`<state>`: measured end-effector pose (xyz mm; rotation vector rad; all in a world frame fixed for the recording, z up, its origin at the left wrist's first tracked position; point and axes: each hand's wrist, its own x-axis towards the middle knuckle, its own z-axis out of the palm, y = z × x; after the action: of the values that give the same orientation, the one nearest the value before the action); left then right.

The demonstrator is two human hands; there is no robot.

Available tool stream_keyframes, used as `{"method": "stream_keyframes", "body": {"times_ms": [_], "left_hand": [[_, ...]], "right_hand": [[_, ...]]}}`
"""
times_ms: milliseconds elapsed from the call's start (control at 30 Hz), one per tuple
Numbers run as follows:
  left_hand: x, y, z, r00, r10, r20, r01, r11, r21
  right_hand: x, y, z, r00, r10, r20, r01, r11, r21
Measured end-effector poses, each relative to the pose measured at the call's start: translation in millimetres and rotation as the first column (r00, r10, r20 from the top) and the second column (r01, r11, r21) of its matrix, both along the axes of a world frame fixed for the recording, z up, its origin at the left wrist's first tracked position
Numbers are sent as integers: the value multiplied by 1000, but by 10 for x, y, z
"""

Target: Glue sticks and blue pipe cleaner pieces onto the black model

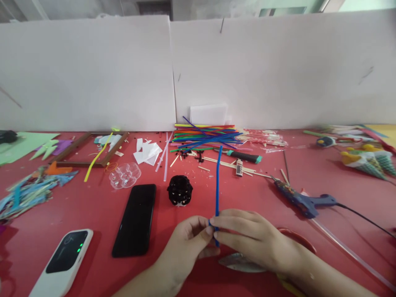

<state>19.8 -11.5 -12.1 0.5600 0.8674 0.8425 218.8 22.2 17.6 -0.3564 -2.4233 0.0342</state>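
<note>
A blue pipe cleaner [218, 181] stands nearly upright over the table's front middle, its lower part bent or wound between my fingers. My left hand [188, 243] is closed, thumb and fingers pinching the lower end. From the other side, my right hand [260, 237] grips the same end with its fingers pressed together. The exact bend is partly hidden by the fingertips. Under my right hand a grey metal blade [241, 262] pokes out, with a red curved handle [298, 238] beyond it. Just past my left hand sits a small black round object [180, 190] with pale specks.
Left of my hands lie a black phone [135, 220] and a white device [63, 262]. A glue gun [305, 201] with its cord rests at right. Behind are coloured pipe cleaners [206, 138], a utility knife [244, 156], wooden sticks and paper scraps. White boards [262, 74] close off the back.
</note>
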Motion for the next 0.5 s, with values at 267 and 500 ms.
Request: {"method": "stream_keyframes", "body": {"times_ms": [267, 500], "left_hand": [[-54, 14, 58, 999, 54, 6, -53, 996, -78], [-95, 14, 86, 998, 1, -61, -6, 997, -77]], "right_hand": [[42, -63, -267, 981, -188, 50, 193, 971, -140], [76, -61, -290, 986, -168, -26, 158, 963, -220]]}}
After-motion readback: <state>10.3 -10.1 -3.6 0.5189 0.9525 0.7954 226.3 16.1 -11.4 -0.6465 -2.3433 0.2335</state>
